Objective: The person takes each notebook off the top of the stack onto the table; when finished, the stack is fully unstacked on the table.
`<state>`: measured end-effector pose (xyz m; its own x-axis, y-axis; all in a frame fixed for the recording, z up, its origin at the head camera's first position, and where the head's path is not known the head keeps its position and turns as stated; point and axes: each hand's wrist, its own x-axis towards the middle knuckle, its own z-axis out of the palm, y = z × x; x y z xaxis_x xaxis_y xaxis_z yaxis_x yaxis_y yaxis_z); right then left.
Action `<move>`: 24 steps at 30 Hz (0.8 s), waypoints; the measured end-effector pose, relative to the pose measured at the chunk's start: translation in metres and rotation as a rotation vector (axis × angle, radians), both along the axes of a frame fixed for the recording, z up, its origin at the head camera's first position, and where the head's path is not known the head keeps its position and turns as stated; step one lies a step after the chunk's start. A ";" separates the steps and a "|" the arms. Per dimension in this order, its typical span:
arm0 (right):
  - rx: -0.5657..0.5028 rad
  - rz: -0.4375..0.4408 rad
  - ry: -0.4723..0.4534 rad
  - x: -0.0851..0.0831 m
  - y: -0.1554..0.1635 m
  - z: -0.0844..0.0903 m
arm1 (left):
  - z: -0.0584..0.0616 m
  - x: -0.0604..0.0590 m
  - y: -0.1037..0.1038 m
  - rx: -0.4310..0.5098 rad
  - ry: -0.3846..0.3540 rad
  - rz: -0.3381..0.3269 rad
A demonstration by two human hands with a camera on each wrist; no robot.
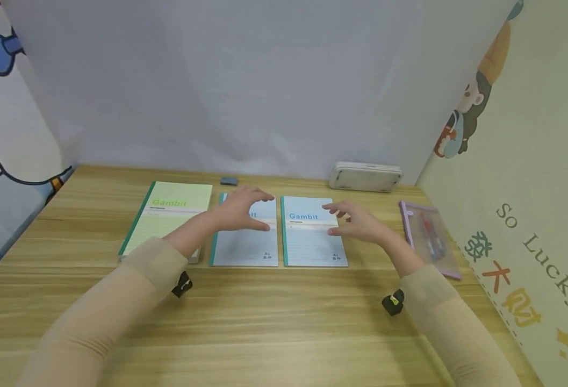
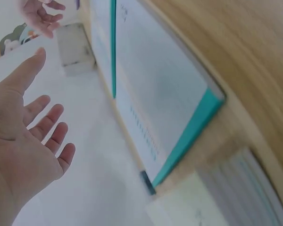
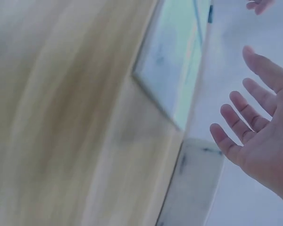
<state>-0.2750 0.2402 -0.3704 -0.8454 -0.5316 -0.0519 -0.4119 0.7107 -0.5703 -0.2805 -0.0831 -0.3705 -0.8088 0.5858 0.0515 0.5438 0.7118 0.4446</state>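
Note:
Two blue Gambit notebooks lie side by side on the wooden table. Over the upper part of the left blue notebook (image 1: 245, 250) hovers my left hand (image 1: 240, 209), thumb and fingers spread apart, hiding part of its title. My right hand (image 1: 356, 220) is above the right edge of the other blue notebook (image 1: 308, 244), its fingers loosely bent and nothing between them. In the wrist views both palms are bare. A thick yellow-green Gambit notebook (image 1: 167, 226), or a stack of them, lies to the left, partly behind my left forearm.
At the back edge sits a small dark grey block (image 1: 229, 181). A white box-like case (image 1: 366, 177) stands at the back right against the pale backdrop. A purple-edged clear pouch (image 1: 431, 236) with pens inside lies by the right wall.

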 end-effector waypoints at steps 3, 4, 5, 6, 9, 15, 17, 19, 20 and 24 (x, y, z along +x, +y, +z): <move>-0.004 0.008 0.021 0.001 -0.014 0.010 | 0.010 0.003 -0.018 0.000 0.007 0.004; -0.010 0.011 0.026 0.001 -0.019 0.013 | 0.013 0.004 -0.024 0.002 0.008 0.008; -0.017 0.016 0.032 0.002 -0.024 0.016 | 0.015 0.005 -0.030 0.011 0.008 0.014; -0.021 0.019 0.038 0.002 -0.029 0.019 | 0.018 0.005 -0.037 0.017 0.009 0.020; -0.033 0.028 0.053 0.003 -0.046 0.027 | 0.023 0.007 -0.056 0.054 0.019 0.039; -0.050 0.033 0.072 0.006 -0.079 0.037 | 0.025 0.013 -0.096 0.114 0.018 0.052; -0.066 0.036 0.071 0.007 -0.090 0.039 | 0.024 0.016 -0.109 0.121 0.025 0.061; -0.082 0.039 0.075 0.008 -0.101 0.039 | 0.023 0.019 -0.120 0.127 0.029 0.067; -0.085 0.036 0.078 0.009 -0.106 0.039 | 0.023 0.020 -0.125 0.131 0.028 0.077; -0.123 0.044 0.071 0.010 -0.126 0.036 | 0.019 0.024 -0.147 0.148 0.008 0.136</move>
<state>-0.2650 0.1147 -0.3346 -0.8205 -0.5666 0.0755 -0.4835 0.6175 -0.6204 -0.2563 -0.2304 -0.3513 -0.8793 0.4567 0.1354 0.4508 0.7060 0.5463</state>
